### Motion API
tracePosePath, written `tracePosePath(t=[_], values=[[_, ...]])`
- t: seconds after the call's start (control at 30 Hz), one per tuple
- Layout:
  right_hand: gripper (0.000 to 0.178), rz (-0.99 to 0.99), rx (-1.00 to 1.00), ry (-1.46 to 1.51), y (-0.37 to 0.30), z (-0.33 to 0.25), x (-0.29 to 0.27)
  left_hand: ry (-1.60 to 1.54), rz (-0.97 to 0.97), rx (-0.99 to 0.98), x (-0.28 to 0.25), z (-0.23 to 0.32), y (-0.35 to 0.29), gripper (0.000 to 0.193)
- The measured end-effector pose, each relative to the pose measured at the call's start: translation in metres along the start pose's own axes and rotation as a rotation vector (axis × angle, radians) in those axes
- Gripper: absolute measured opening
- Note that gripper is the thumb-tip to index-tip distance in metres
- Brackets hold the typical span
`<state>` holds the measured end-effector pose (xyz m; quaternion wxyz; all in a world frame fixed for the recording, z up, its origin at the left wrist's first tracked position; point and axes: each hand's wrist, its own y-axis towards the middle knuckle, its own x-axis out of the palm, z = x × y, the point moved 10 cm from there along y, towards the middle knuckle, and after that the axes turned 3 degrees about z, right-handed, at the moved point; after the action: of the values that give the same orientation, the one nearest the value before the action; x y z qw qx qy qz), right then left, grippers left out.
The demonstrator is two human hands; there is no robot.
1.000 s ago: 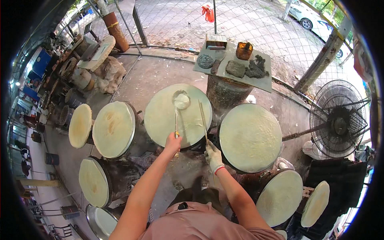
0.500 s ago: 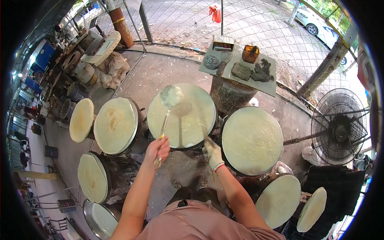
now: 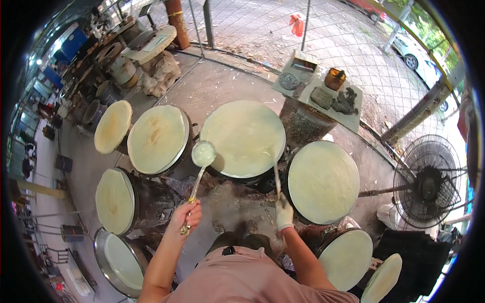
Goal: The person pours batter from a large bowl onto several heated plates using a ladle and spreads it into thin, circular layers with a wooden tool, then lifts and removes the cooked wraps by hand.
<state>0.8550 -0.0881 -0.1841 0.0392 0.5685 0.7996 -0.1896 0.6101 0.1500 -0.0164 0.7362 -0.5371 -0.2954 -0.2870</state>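
Observation:
My bare left hand is closed around the handle of a ladle. The ladle's round bowl is coated with pale batter and hangs just off the near left edge of the middle griddle. That griddle carries a wide round pancake of pale yellow batter. In a white glove, my right hand grips a thin wooden stick-like tool. Its far end reaches over the pancake's near right edge, where the batter is ruffled; the exact shape of that end is hard to make out.
More pancakes lie on round griddles left and right of me. A steel basin stands at the lower left. Beyond the middle griddle a small board bears a tin and dark lumps. A large fan stands at the right.
The ladle has swung from above the middle pancake toward me and left, off its edge. My right hand still holds the wooden tool at the near right edge. The whole view has shifted.

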Motion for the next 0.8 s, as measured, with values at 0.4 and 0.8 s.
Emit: tracePosePath(t=[0.4, 0.8], values=[[0.040, -0.777, 0.138, 0.013, -0.129, -0.034, 0.191, -0.418, 0.090, 0.364, -0.155, 0.033, -0.179, 0.014], [0.040, -0.969, -0.211, -0.271, -0.235, -0.106, 0.600, -0.692, 0.207, 0.734, -0.392, 0.110, -0.361, 0.011]])
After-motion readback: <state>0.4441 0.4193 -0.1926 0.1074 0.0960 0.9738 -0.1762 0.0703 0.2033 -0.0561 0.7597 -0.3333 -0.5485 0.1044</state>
